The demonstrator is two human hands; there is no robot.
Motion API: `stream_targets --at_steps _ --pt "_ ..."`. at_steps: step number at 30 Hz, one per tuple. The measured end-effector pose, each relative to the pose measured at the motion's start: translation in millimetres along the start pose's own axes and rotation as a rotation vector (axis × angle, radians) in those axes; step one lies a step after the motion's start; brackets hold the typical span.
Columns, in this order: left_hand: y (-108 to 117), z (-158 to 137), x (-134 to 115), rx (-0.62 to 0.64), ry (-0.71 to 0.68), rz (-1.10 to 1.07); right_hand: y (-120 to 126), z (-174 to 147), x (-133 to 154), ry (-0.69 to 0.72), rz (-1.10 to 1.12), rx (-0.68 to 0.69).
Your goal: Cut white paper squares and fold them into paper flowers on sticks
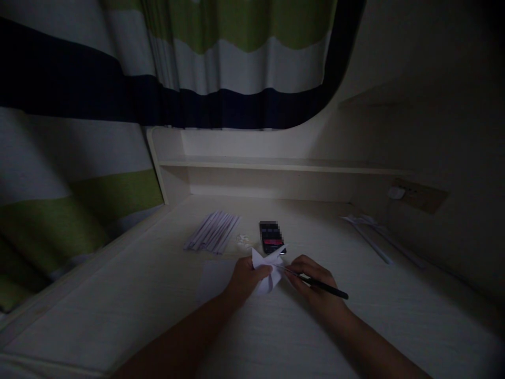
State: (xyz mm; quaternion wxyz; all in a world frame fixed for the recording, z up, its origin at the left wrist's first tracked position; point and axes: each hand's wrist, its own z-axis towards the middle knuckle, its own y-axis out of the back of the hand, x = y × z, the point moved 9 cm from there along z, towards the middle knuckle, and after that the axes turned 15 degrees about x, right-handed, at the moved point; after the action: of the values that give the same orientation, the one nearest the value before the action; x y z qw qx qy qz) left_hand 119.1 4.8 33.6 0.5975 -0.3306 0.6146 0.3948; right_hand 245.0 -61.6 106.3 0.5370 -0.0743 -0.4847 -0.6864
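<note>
My left hand [245, 280] pinches a folded white paper piece [268, 284] with several pointed flaps, thumb lying over its front. In my right hand [317, 281] is a slim tool with a black handle [327, 288]. Its thin, pale tip reaches the folds of the paper near my left thumb. The room is dim, so I cannot tell the tool's exact kind. Just beyond the paper lies a phone [272, 245] with its screen lit. Under and left of my left hand is a flat pale sheet [213, 276] on the desk.
A row of folded paper strips [213, 231] lies at the back left, beside a small whitish bundle [242, 239]. Rolled paper sticks [369, 239] rest at the right. A shelf [276, 164] runs along the back of the desk [158, 295], and striped curtains [244, 63] hang behind and left.
</note>
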Motion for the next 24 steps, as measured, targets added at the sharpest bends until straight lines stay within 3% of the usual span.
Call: stream_targets --at_steps 12,24 --pt "2.9 -0.3 -1.6 -0.017 -0.023 0.092 -11.2 -2.3 -6.9 0.03 -0.085 0.08" --pt "1.8 -4.0 -10.0 -0.043 -0.07 0.401 -18.5 0.2 29.8 0.189 -0.497 0.147"
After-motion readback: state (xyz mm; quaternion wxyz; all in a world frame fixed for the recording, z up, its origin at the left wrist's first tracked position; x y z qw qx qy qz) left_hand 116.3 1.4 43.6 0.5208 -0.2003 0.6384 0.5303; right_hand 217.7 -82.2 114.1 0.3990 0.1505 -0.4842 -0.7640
